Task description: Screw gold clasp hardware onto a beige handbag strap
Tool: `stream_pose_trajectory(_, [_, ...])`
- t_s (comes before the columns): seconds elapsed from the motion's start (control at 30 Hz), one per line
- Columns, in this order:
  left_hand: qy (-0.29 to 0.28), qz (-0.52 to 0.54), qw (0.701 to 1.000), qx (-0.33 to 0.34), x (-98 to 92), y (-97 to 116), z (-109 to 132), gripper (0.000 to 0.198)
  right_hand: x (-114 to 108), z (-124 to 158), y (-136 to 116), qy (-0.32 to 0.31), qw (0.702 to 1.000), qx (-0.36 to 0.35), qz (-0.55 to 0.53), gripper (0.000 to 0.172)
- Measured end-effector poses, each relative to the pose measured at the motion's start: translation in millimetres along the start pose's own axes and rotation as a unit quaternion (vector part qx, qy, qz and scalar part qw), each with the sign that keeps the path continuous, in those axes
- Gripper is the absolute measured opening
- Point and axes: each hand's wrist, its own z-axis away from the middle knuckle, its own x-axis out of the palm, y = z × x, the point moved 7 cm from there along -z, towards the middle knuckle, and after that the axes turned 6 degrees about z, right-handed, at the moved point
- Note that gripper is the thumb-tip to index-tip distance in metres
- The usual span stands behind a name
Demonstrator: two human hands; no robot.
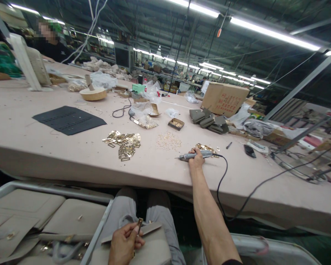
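Note:
Over the lap, my left hand (126,241) pinches a small metal plate (139,223) above a grey-beige bag (154,244). My right hand (197,159) is wrapped round a grey corded electric screwdriver (195,156), held low over the table with its tip pointing left. Tiny screws (169,141) lie scattered just beyond that tip. A pile of metal frames (124,142) sits farther left, and more gold metal pieces (202,147) lie right behind my right hand.
A crate of bags (99,217) stands at the lower left, a white bin (267,246) at the lower right. The screwdriver's cord (253,191) trails right. A small box (176,124), dark sheet (68,120), grey pouches (208,120) and carton (224,98) are on the table (77,158). A person sits at far left.

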Motion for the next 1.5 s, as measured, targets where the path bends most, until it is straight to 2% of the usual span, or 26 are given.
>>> stream_pose_trajectory(0.13, [0.005,0.014,1.0,-0.005,0.5,-0.6,1.0,0.066,1.7,1.8,-1.2,-0.005,1.0,0.0,0.007,0.03])
stream_pose_trajectory(0.27, [0.001,0.012,1.0,-0.007,-2.3,-7.6,-3.3,0.066,8.4,9.0,-9.7,-0.038,0.999,-0.001,0.009,0.036])
stream_pose_trajectory(0.43, [-0.004,0.007,1.0,0.003,-2.1,-7.9,-4.7,0.059,11.0,39.6,-23.9,-0.089,0.996,0.007,0.001,0.036])
stream_pose_trajectory(0.53, [0.004,0.001,1.0,0.015,1.2,1.8,5.2,0.048,2.4,78.2,-23.7,-0.113,0.993,0.029,-0.005,0.036])
stream_pose_trajectory(0.63, [-0.002,-0.005,1.0,0.01,5.8,5.9,8.8,0.04,-2.5,131.1,-20.6,-0.178,0.983,0.033,-0.024,0.037])
stream_pose_trajectory(0.73, [0.008,0.012,1.0,0.001,4.2,0.3,5.4,0.037,-10.4,192.0,-12.2,-0.208,0.977,0.051,0.018,0.036])
stream_pose_trajectory(0.83, [0.01,0.024,1.0,-0.009,2.2,-7.9,3.1,0.032,-18.8,248.3,-4.5,-0.225,0.971,0.036,0.075,0.027])
stream_pose_trajectory(0.93, [0.008,0.027,0.999,-0.014,1.9,-12.0,1.7,0.025,-25.4,283.9,4.5,-0.238,0.965,0.006,0.111,0.019])
stream_pose_trajectory(1.1, [0.012,0.024,0.999,-0.019,1.1,-11.7,0.5,0.019,-29.2,303.7,18.7,-0.255,0.955,-0.019,0.149,0.015])
stream_pose_trajectory(1.5, [0.005,0.032,0.999,-0.012,-0.2,-8.7,4.1,0.016,-28.8,316.7,34.8,-0.274,0.941,-0.039,0.194,0.013])
